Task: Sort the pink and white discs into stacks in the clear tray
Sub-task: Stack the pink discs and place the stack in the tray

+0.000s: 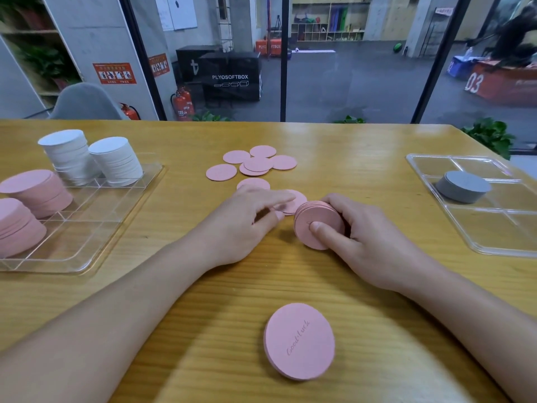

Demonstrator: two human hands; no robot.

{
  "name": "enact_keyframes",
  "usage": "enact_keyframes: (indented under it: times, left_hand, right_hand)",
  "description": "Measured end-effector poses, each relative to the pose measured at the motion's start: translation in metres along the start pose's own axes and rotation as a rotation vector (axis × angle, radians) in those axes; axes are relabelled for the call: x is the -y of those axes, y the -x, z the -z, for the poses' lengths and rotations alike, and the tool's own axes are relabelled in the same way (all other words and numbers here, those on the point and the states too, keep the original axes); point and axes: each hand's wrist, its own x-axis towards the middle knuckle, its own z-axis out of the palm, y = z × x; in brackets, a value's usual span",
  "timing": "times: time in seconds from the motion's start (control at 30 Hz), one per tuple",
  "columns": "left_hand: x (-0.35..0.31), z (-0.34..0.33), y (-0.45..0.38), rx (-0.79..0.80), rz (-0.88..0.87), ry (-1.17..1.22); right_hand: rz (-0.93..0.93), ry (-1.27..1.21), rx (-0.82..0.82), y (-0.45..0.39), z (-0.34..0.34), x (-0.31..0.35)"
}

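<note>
A small stack of pink discs is gripped on edge by the right hand, with the thumb pressed on its near face and the fingers curled behind it. Just to that hand's left, the left hand is held low over the wooden table, its fingers extended and relaxed, the fingertips laid on a flat pink disc that touches the held stack. Beyond both hands, loose pink discs are scattered, some overlapping. Nearer than the hands, a short pink stack marked "Good Luck" is seen lying flat. Far to the left of the left hand, the clear tray is found, with two white stacks in its far compartments and two pink stacks nearer its left side. Well to the right of the right hand, a second clear tray is occupied by a grey stack.
</note>
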Motion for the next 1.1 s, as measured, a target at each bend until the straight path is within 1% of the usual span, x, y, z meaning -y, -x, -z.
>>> enact_keyframes:
  times: [0.07, 0.13, 0.3, 0.4, 0.47, 0.57, 0.63, 0.73, 0.8, 0.87, 1.03, 1.1]
  left_hand:
    - [-0.001, 0.001, 0.001, 0.058, -0.003, -0.083]
    - [-0.002, 0.006, 0.001, 0.008, 0.004, -0.093]
    - [0.01, 0.014, 0.004, -0.124, 0.088, 0.048]
    - [0.009, 0.013, 0.003, -0.181, 0.099, 0.054]
    - [0.005, 0.011, -0.001, -0.213, 0.102, -0.002]
    - [0.002, 0.009, -0.003, -0.143, 0.188, -0.171]
    - [0.0, 0.009, -0.002, -0.097, 0.238, -0.206]
    - [0.001, 0.01, 0.0, -0.115, 0.211, -0.178]
    - [0.002, 0.011, 0.0, -0.125, 0.172, -0.2]
    - [0.001, 0.01, 0.0, -0.099, 0.144, -0.232]
    - [-0.002, 0.01, 0.001, -0.033, 0.137, -0.275]
    - [-0.004, 0.011, 0.002, -0.01, 0.126, -0.24]
  right_hand:
    - [-0.038, -0.023, -0.006, -0.001, 0.001, -0.002]
    - [-0.058, -0.037, -0.003, 0.0, 0.002, -0.002]
    - [-0.066, -0.045, 0.016, 0.0, 0.002, 0.0]
    - [-0.066, -0.039, 0.014, 0.0, 0.002, -0.001]
    - [-0.063, -0.041, 0.011, 0.0, 0.002, 0.0]
    - [-0.063, -0.053, 0.015, 0.0, 0.003, 0.001]
    - [-0.059, -0.057, 0.014, 0.001, 0.003, 0.001]
    - [-0.06, -0.057, 0.016, 0.001, 0.003, 0.001]
    - [-0.058, -0.056, 0.017, 0.001, 0.004, 0.0]
    - [-0.054, -0.056, 0.016, 0.001, 0.004, 0.001]
    - [-0.057, -0.06, 0.017, 0.0, 0.004, 0.002]
    - [-0.057, -0.048, 0.019, 0.0, 0.004, 0.002]
